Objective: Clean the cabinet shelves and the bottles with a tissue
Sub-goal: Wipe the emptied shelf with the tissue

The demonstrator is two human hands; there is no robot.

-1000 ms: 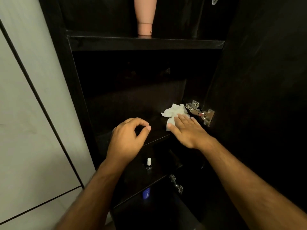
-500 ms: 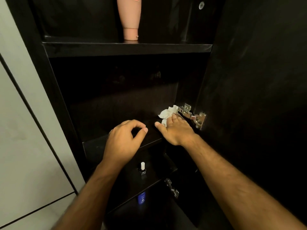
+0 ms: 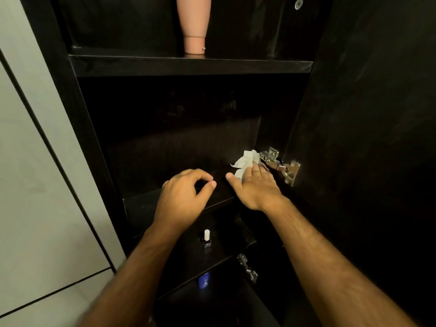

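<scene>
A white crumpled tissue (image 3: 244, 161) lies on the dark middle shelf (image 3: 141, 206) near its right end, pressed under the flat fingers of my right hand (image 3: 254, 185). My left hand (image 3: 184, 197) rests at the front edge of the same shelf, fingers curled loosely with the thumb apart and nothing in them. A pink bottle (image 3: 193, 24) stands upside down on the upper shelf (image 3: 188, 66). A small dark bottle with a white cap (image 3: 207, 239) stands on the lower shelf, and a blue bottle (image 3: 204, 280) shows below that.
The open black cabinet door (image 3: 365, 138) hangs at the right, held by a metal hinge (image 3: 280, 165) right beside the tissue. A second hinge (image 3: 247, 267) sits lower down. A pale tiled wall (image 3: 35, 185) fills the left side.
My right hand has pushed the tissue rightward along the shelf, up against the hinge. My left hand has stayed at the shelf's front edge.
</scene>
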